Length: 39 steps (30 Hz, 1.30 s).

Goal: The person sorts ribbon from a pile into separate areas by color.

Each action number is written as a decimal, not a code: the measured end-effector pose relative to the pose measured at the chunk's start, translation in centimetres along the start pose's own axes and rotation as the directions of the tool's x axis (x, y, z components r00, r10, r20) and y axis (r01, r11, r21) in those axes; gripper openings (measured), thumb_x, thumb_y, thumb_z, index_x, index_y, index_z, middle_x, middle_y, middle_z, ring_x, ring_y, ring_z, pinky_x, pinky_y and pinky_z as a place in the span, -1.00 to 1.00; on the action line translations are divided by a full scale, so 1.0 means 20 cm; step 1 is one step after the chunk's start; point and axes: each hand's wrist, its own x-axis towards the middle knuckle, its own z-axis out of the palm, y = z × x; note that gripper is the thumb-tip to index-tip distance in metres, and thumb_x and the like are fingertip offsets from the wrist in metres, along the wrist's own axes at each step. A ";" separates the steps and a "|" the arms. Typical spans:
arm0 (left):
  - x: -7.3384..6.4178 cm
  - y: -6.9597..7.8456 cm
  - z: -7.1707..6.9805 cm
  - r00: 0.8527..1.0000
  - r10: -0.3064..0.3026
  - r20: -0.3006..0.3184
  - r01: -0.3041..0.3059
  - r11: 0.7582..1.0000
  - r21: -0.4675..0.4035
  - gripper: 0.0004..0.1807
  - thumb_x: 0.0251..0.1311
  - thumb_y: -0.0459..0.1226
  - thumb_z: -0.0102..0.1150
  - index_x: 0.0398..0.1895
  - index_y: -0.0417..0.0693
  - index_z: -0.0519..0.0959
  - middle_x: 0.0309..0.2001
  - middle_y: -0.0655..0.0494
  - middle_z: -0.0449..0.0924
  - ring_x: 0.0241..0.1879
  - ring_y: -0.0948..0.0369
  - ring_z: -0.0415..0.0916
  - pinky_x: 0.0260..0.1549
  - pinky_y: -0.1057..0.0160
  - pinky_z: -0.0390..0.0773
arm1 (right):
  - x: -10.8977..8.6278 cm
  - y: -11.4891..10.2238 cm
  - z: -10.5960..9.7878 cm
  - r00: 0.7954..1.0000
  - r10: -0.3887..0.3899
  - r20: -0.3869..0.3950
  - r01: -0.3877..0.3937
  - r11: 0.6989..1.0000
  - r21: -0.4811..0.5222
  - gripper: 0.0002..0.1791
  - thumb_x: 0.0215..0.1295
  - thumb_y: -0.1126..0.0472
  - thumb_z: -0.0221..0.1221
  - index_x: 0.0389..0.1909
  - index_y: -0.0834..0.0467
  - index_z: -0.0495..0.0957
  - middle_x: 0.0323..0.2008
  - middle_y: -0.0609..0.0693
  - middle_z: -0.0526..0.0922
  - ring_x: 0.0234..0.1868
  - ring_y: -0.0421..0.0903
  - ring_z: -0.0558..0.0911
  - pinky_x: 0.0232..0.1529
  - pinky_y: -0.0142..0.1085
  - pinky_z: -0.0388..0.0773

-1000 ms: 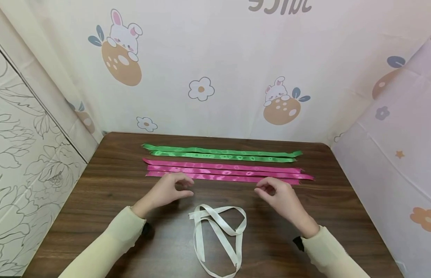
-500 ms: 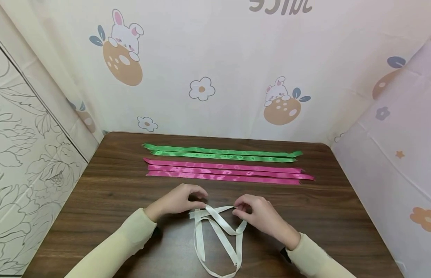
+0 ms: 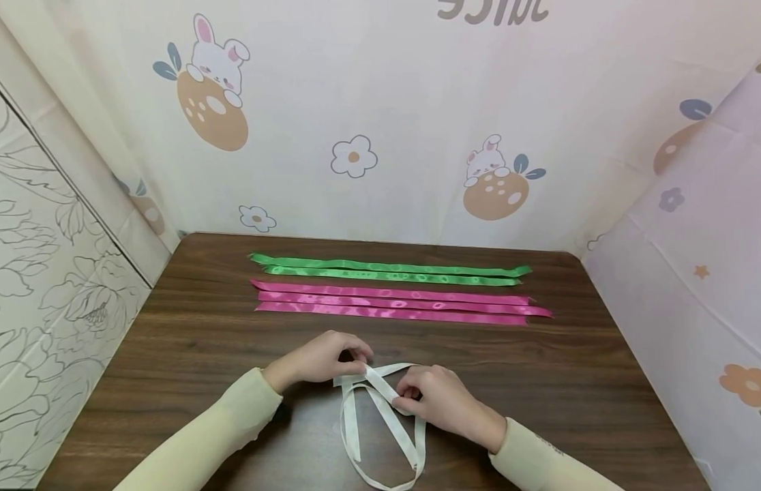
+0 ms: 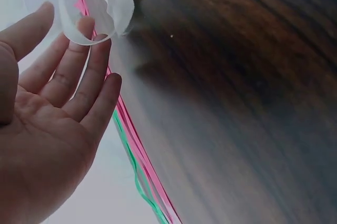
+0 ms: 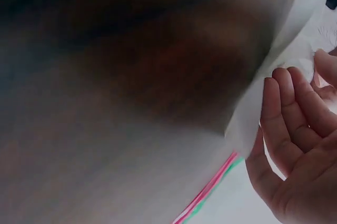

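Observation:
A length of white ribbon (image 3: pixel 393 429) lies in loose loops on the table in front of me. Between finger and thumb, my right hand (image 3: pixel 444 401) pinches one strand near the loops' right side. My left hand (image 3: pixel 324 358) is at the upper left end of that strand, thumb tip right at the ribbon. In the left wrist view the white ribbon (image 4: pixel 121 6) curves across the fingertips (image 4: pixel 100 45), and the thumb stands apart from them. The right wrist view has the white ribbon (image 5: pixel 247 124) running along the right fingers.
Behind the hands, several magenta ribbons (image 3: pixel 386 305) lie side by side across the brown wooden table (image 3: pixel 196 327). Green ribbons (image 3: pixel 380 271) lie just beyond them. A printed curtain (image 3: pixel 356 88) hangs at the table's far edge and around the right side.
Both hands have come inward and nearer to me, from beside the magenta ribbons to the white ribbon. The right hand has taken hold of a white strand.

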 end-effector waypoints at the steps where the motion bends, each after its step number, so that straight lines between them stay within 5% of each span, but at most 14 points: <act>1: 0.00 0.00 0.00 1.000 -0.003 0.002 0.003 1.000 0.009 -0.75 0.38 -0.23 0.30 0.04 -0.13 0.70 -0.20 0.16 0.72 -0.20 0.36 0.59 -0.09 0.20 0.66 | 0.00 0.00 0.01 1.000 -0.014 -0.005 0.014 1.000 -0.012 -0.90 0.28 0.07 0.41 -0.43 -0.09 0.72 -0.48 -0.34 0.64 -0.44 -0.50 0.52 -0.37 -0.51 0.47; 7: -0.01 0.01 -0.01 1.000 0.011 -0.001 -0.011 0.999 0.052 -0.78 0.33 -0.25 0.35 -0.02 -0.12 0.73 -0.34 0.23 0.59 -0.31 0.33 0.48 -0.21 0.31 0.56 | -0.01 0.00 0.00 0.998 -0.030 -0.049 0.029 0.999 -0.020 -0.86 0.25 0.17 0.42 -0.46 -0.08 0.68 -0.52 -0.33 0.64 -0.43 -0.48 0.53 -0.36 -0.53 0.48; 14: -0.03 0.03 -0.06 0.998 0.031 -0.046 -0.031 0.999 0.012 -0.89 0.32 -0.21 0.37 -0.16 0.03 0.79 -0.26 0.25 0.72 -0.32 0.49 0.47 -0.24 0.36 0.60 | -0.02 0.00 -0.10 0.997 0.022 -0.069 -0.017 0.997 0.078 -0.87 0.28 0.24 0.36 -0.36 -0.06 0.64 -0.46 -0.28 0.70 -0.43 -0.49 0.56 -0.35 -0.44 0.57; 20: -0.06 0.07 -0.15 0.993 0.061 -0.102 -0.063 0.998 -0.010 -0.93 0.32 -0.17 0.37 -0.21 0.12 0.79 -0.27 0.31 0.73 -0.35 0.47 0.51 -0.28 0.39 0.58 | -0.04 0.00 -0.22 0.991 0.033 -0.132 -0.020 0.994 0.103 -0.86 0.29 0.23 0.37 -0.36 -0.08 0.63 -0.54 -0.35 0.55 -0.53 -0.49 0.40 -0.49 -0.50 0.41; 25: -0.10 0.11 -0.22 0.992 0.010 -0.123 -0.011 1.000 -0.006 -0.91 0.32 -0.16 0.37 -0.18 0.15 0.79 -0.25 0.35 0.73 -0.30 0.46 0.54 -0.22 0.35 0.59 | -0.05 0.01 -0.31 0.982 0.028 -0.188 -0.013 0.997 0.080 -0.84 0.28 0.21 0.40 -0.41 -0.10 0.64 -0.59 -0.38 0.34 -0.56 -0.48 0.27 -0.53 -0.51 0.30; 32: -0.15 0.13 -0.29 0.986 -0.044 -0.162 0.045 0.999 0.006 -0.93 0.31 -0.13 0.38 -0.21 0.18 0.78 -0.27 0.38 0.73 -0.31 0.44 0.54 -0.22 0.36 0.59 | -0.08 0.04 -0.43 0.985 0.040 -0.167 -0.013 0.987 0.162 -0.91 0.31 0.16 0.39 -0.36 -0.08 0.68 -0.58 -0.34 0.41 -0.58 -0.46 0.31 -0.57 -0.48 0.34; 39: -0.20 0.13 -0.35 0.974 -0.044 -0.223 0.049 0.999 0.019 -0.97 0.27 -0.15 0.41 -0.26 0.19 0.76 -0.31 0.36 0.69 -0.41 0.42 0.50 -0.28 0.37 0.55 | -0.10 0.09 -0.50 0.983 0.034 -0.182 -0.010 0.991 0.130 -0.90 0.28 0.16 0.41 -0.36 -0.11 0.68 -0.58 -0.35 0.43 -0.55 -0.45 0.33 -0.56 -0.47 0.35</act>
